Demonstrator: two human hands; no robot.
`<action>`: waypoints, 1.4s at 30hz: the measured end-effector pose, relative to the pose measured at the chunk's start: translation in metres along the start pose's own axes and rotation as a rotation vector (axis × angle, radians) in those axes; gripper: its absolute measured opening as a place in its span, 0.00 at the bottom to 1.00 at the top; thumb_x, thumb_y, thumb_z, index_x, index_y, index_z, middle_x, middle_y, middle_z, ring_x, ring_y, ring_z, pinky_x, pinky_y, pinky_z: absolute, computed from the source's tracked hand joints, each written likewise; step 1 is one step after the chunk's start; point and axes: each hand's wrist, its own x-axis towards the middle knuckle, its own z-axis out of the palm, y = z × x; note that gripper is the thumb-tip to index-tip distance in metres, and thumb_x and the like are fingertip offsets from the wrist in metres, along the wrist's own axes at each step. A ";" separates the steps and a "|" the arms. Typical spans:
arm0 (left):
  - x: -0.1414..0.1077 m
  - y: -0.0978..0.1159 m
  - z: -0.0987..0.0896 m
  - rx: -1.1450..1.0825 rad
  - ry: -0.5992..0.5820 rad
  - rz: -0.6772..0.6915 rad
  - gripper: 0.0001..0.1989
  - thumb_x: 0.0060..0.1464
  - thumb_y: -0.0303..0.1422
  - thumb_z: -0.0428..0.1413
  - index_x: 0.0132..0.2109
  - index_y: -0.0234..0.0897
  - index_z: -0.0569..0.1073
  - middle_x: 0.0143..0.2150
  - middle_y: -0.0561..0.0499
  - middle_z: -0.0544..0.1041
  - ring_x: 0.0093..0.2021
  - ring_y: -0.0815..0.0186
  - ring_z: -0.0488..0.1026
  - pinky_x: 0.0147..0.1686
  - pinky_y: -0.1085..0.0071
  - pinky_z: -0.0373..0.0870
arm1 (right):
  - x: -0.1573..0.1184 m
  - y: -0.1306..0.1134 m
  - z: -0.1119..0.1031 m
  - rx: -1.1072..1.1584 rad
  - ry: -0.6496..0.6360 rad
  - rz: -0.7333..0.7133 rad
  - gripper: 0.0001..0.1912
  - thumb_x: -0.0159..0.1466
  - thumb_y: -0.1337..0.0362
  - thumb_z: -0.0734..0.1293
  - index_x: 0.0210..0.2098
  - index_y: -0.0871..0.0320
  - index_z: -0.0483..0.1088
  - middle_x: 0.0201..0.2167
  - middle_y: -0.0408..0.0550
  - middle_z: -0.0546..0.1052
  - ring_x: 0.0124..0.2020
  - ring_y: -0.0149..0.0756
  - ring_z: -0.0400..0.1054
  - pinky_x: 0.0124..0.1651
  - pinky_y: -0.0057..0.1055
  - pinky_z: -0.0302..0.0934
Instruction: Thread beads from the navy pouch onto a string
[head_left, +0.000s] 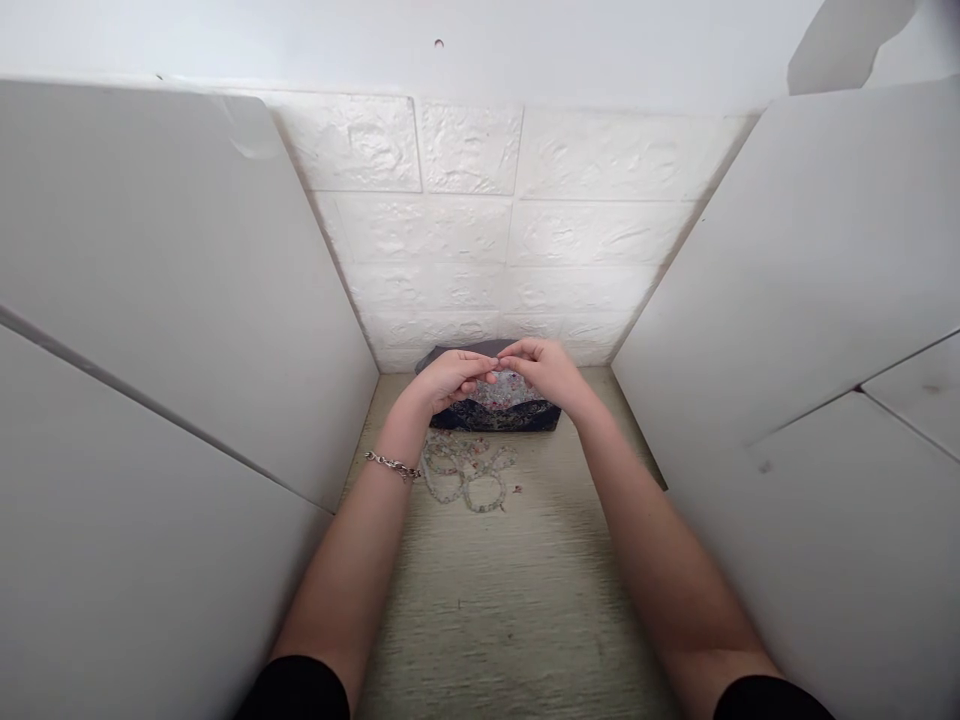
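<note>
My left hand [457, 377] and my right hand [538, 366] meet fingertip to fingertip over a dark patterned box [495, 416]. Thumb and index finger are pinched together on each hand; whatever lies between them is too small to make out. Inside the box is a heap of small clear and pinkish beads [501, 390]. In front of it, on the wooden surface, lie strings of pale beads [442, 482], and one forms a round loop [484, 493]. A silver chain bracelet [393, 465] circles my left wrist.
White panels stand at the left [165, 250] and right [810, 260], angled inward. A white brick-textured wall [510, 235] closes off the back, right behind the box. A small reddish piece [517, 489] lies on the wooden surface [502, 600] beside the loop.
</note>
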 end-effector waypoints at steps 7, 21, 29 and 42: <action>-0.002 0.001 0.002 0.065 0.012 0.022 0.10 0.43 0.36 0.54 0.31 0.32 0.72 0.25 0.51 0.68 0.13 0.82 0.51 0.10 0.81 0.40 | -0.001 -0.003 -0.003 0.163 -0.045 0.086 0.11 0.52 0.63 0.61 0.32 0.61 0.70 0.23 0.43 0.70 0.17 0.23 0.54 0.19 0.22 0.51; -0.002 0.001 0.003 0.119 0.042 -0.001 0.09 0.43 0.36 0.53 0.28 0.34 0.70 0.25 0.52 0.68 0.13 0.82 0.51 0.10 0.80 0.40 | 0.000 0.004 -0.001 0.195 -0.077 0.071 0.11 0.52 0.62 0.61 0.33 0.60 0.69 0.26 0.44 0.70 0.17 0.22 0.55 0.18 0.21 0.52; -0.002 0.002 0.003 0.113 0.034 -0.004 0.09 0.43 0.36 0.53 0.30 0.35 0.70 0.25 0.53 0.68 0.14 0.82 0.52 0.10 0.81 0.41 | -0.001 0.001 -0.002 0.211 -0.086 0.106 0.11 0.53 0.63 0.61 0.33 0.61 0.69 0.28 0.45 0.71 0.17 0.22 0.55 0.18 0.21 0.52; 0.001 -0.002 0.003 0.090 0.045 0.017 0.08 0.43 0.36 0.54 0.28 0.34 0.70 0.25 0.53 0.67 0.14 0.82 0.51 0.11 0.81 0.41 | -0.001 0.002 0.001 0.221 -0.086 0.077 0.11 0.53 0.62 0.60 0.31 0.61 0.69 0.27 0.44 0.71 0.17 0.22 0.56 0.18 0.20 0.51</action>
